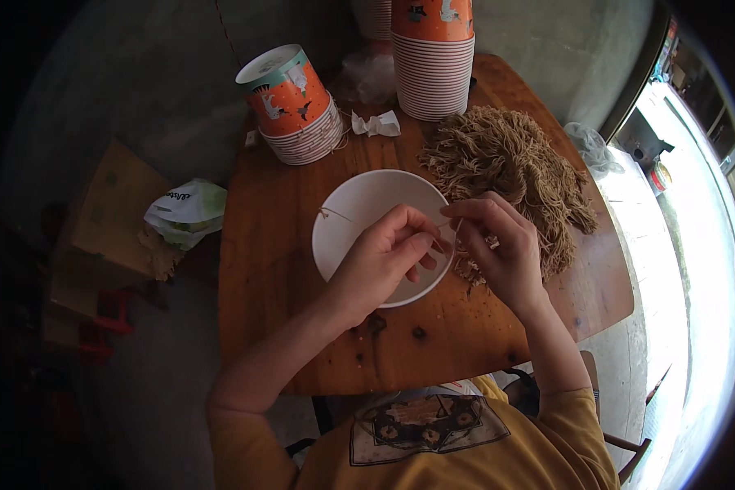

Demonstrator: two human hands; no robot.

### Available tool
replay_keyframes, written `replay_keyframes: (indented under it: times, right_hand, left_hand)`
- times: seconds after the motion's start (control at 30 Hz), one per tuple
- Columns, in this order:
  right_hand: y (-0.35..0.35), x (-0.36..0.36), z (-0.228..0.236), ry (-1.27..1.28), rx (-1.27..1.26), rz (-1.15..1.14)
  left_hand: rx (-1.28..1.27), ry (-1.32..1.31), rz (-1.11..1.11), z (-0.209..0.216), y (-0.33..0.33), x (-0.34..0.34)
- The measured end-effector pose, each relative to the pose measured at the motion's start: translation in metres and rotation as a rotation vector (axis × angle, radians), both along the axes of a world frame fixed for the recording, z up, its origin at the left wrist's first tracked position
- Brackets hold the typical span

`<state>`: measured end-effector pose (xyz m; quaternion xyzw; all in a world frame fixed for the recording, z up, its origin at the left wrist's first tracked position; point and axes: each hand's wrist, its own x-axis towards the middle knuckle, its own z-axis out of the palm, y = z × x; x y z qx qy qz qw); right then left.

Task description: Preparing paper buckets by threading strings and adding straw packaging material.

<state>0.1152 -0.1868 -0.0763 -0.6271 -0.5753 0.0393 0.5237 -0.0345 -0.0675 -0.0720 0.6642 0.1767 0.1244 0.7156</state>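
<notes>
A round white paper bucket [335,233] stands on the wooden table, its wide mouth facing up. Over its right side my left hand [384,257] is closed, thumb against the index finger; whatever it pinches is too small to make out. Close by, at the bucket's right rim, my right hand [502,241] pinches a thin pale string that shows faintly at the fingertips. A short bit of string [335,214] lies inside the bucket near its left wall. Just beyond my right hand spreads a large heap of tan strings [510,163], tangled together and partly covered by that hand.
Behind the bucket stand a tilted stack of orange-patterned paper buckets [290,106] and a taller stack [433,77]. A crumpled white tissue [376,124] lies between them. Left of the table are a cardboard box [110,208] and a plastic bag [186,211]. The wooden tabletop [261,302] has rounded corners.
</notes>
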Motion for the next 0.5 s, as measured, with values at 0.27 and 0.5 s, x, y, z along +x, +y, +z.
replay_keyframes:
  times: [0.27,0.5]
  right_hand:
    - [0.016,0.012,-0.001,-0.098,0.126,0.198]
    - [0.019,0.022,0.002,-0.148,0.063,0.308]
  left_hand:
    - [-0.082,0.034,-0.047,0.004,-0.004,0.012]
    - [-0.224,0.051,-0.125,-0.007,-0.001,0.010]
